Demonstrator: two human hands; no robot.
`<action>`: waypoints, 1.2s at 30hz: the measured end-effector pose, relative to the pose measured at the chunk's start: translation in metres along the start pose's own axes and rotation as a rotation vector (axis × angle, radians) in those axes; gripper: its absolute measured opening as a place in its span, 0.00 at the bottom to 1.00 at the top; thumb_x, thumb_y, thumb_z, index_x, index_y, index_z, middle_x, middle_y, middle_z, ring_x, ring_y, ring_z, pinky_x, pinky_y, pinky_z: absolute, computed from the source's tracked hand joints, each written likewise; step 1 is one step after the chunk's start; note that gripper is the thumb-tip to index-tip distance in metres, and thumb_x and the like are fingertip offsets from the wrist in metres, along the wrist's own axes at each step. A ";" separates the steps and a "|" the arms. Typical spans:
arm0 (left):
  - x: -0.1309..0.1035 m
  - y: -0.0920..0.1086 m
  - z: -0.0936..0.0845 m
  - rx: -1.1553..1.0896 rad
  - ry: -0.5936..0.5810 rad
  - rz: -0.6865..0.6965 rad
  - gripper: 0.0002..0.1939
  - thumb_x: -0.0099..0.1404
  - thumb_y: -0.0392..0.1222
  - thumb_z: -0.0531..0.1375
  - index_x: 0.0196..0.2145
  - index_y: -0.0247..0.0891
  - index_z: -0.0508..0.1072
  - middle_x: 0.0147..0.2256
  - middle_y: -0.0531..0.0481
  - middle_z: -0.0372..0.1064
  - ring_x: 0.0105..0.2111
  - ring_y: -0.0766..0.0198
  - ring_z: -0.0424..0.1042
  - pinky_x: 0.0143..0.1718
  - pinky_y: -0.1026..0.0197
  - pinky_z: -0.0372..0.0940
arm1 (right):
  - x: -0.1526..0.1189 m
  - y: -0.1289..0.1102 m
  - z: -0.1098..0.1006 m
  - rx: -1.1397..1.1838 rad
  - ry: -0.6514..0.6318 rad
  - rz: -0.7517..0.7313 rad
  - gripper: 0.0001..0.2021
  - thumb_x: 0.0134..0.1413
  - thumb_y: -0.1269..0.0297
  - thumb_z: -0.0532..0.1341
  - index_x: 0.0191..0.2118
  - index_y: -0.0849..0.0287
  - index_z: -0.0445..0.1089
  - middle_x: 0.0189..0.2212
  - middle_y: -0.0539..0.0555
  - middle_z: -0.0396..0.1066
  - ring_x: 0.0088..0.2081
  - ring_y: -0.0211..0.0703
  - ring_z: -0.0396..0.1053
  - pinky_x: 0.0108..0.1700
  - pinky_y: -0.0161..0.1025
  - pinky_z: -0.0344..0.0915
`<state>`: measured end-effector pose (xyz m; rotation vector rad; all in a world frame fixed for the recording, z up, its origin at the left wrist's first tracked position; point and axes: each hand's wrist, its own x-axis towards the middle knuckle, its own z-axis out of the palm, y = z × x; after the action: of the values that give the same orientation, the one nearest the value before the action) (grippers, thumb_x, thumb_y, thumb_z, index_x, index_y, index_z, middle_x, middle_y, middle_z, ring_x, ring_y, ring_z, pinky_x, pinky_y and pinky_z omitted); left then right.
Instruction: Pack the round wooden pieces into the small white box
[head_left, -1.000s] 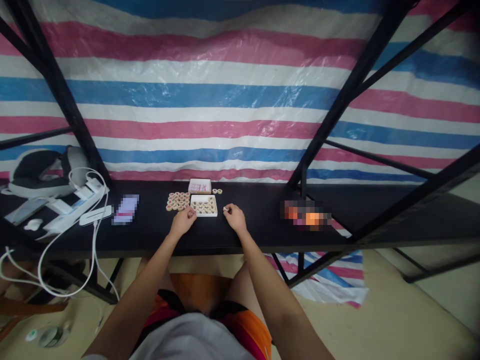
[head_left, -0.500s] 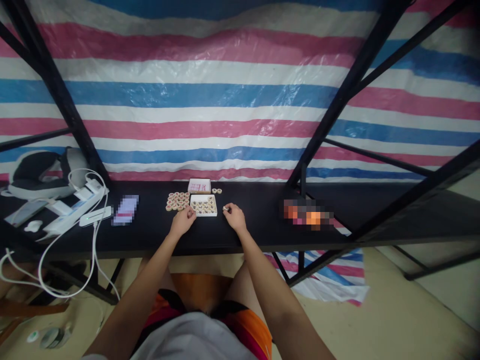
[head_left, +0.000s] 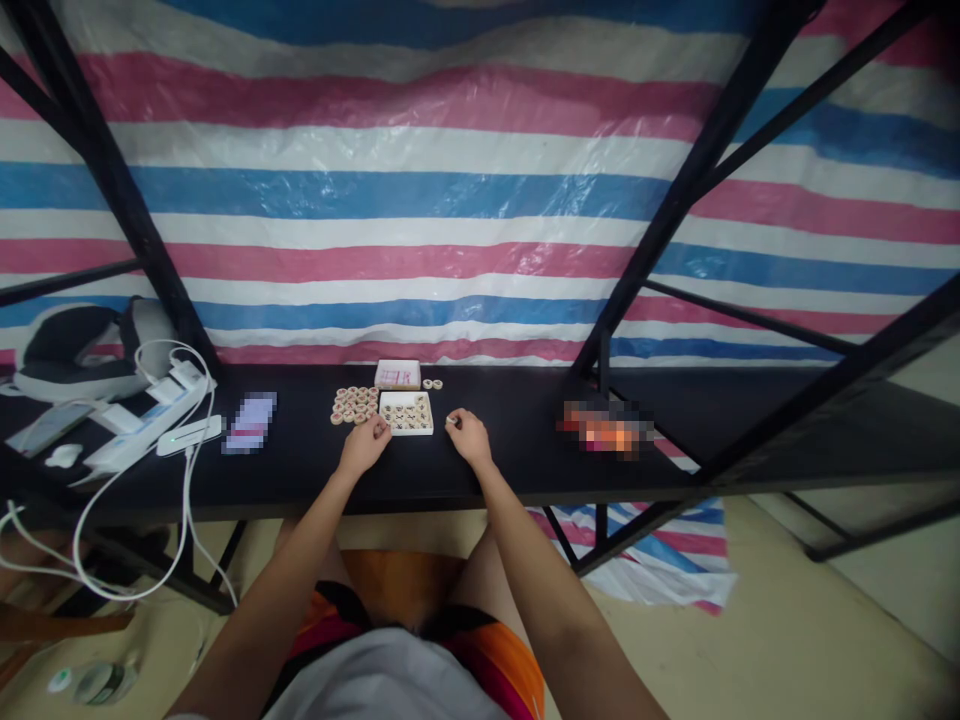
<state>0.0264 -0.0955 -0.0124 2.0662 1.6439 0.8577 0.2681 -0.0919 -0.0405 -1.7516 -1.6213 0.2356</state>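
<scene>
A white open box (head_left: pixel 429 427) with several round game pieces in it lies on the black table (head_left: pixel 300 480). Left of it, several round pieces (head_left: pixel 349 405) with reddish marks sit close together in rows. My left hand (head_left: pixel 364 445) rests by the box's front left corner, its fingers curled together; whatever they hold, if anything, is hidden. Right of the box, my right hand (head_left: pixel 470 438) pinches a small pale round piece (head_left: pixel 451 421). Behind the open box are a white lid (head_left: pixel 398 374) with red print and two loose pieces (head_left: pixel 433 384).
A blurred phone-like item (head_left: pixel 251 422), a power strip (head_left: pixel 150 420) with white cables and a neck pillow (head_left: pixel 67 350) are on the left. A blurred orange item (head_left: pixel 606 430) lies at right. Black metal posts (head_left: pixel 652 230) frame the table before a striped sheet.
The view has shifted very slightly. Both hands keep nearly the same places beside the box, and the pieces on the table have not visibly moved.
</scene>
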 end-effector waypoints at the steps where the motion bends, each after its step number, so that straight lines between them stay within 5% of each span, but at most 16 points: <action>1: 0.000 0.000 0.000 -0.001 0.002 0.007 0.06 0.59 0.44 0.54 0.30 0.40 0.68 0.24 0.55 0.65 0.26 0.67 0.65 0.29 0.67 0.53 | 0.000 0.000 0.000 -0.001 0.000 0.000 0.07 0.50 0.66 0.56 0.35 0.56 0.69 0.32 0.50 0.69 0.33 0.38 0.65 0.36 0.33 0.57; 27: -0.001 0.005 -0.001 0.127 -0.023 0.033 0.09 0.61 0.43 0.53 0.36 0.40 0.70 0.25 0.53 0.68 0.27 0.65 0.67 0.29 0.66 0.54 | -0.008 -0.010 0.000 0.038 -0.008 -0.006 0.09 0.53 0.65 0.56 0.41 0.55 0.67 0.33 0.51 0.70 0.34 0.41 0.66 0.37 0.35 0.59; 36: -0.002 0.007 -0.002 0.164 -0.047 0.041 0.10 0.62 0.43 0.53 0.36 0.40 0.72 0.25 0.52 0.70 0.28 0.64 0.69 0.29 0.65 0.55 | 0.039 -0.067 0.021 -0.137 -0.070 -0.203 0.10 0.55 0.70 0.54 0.42 0.61 0.68 0.40 0.58 0.70 0.43 0.44 0.64 0.47 0.37 0.58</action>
<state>0.0298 -0.0995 -0.0066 2.2185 1.7037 0.7020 0.2100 -0.0511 -0.0019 -1.6784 -1.8906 0.0923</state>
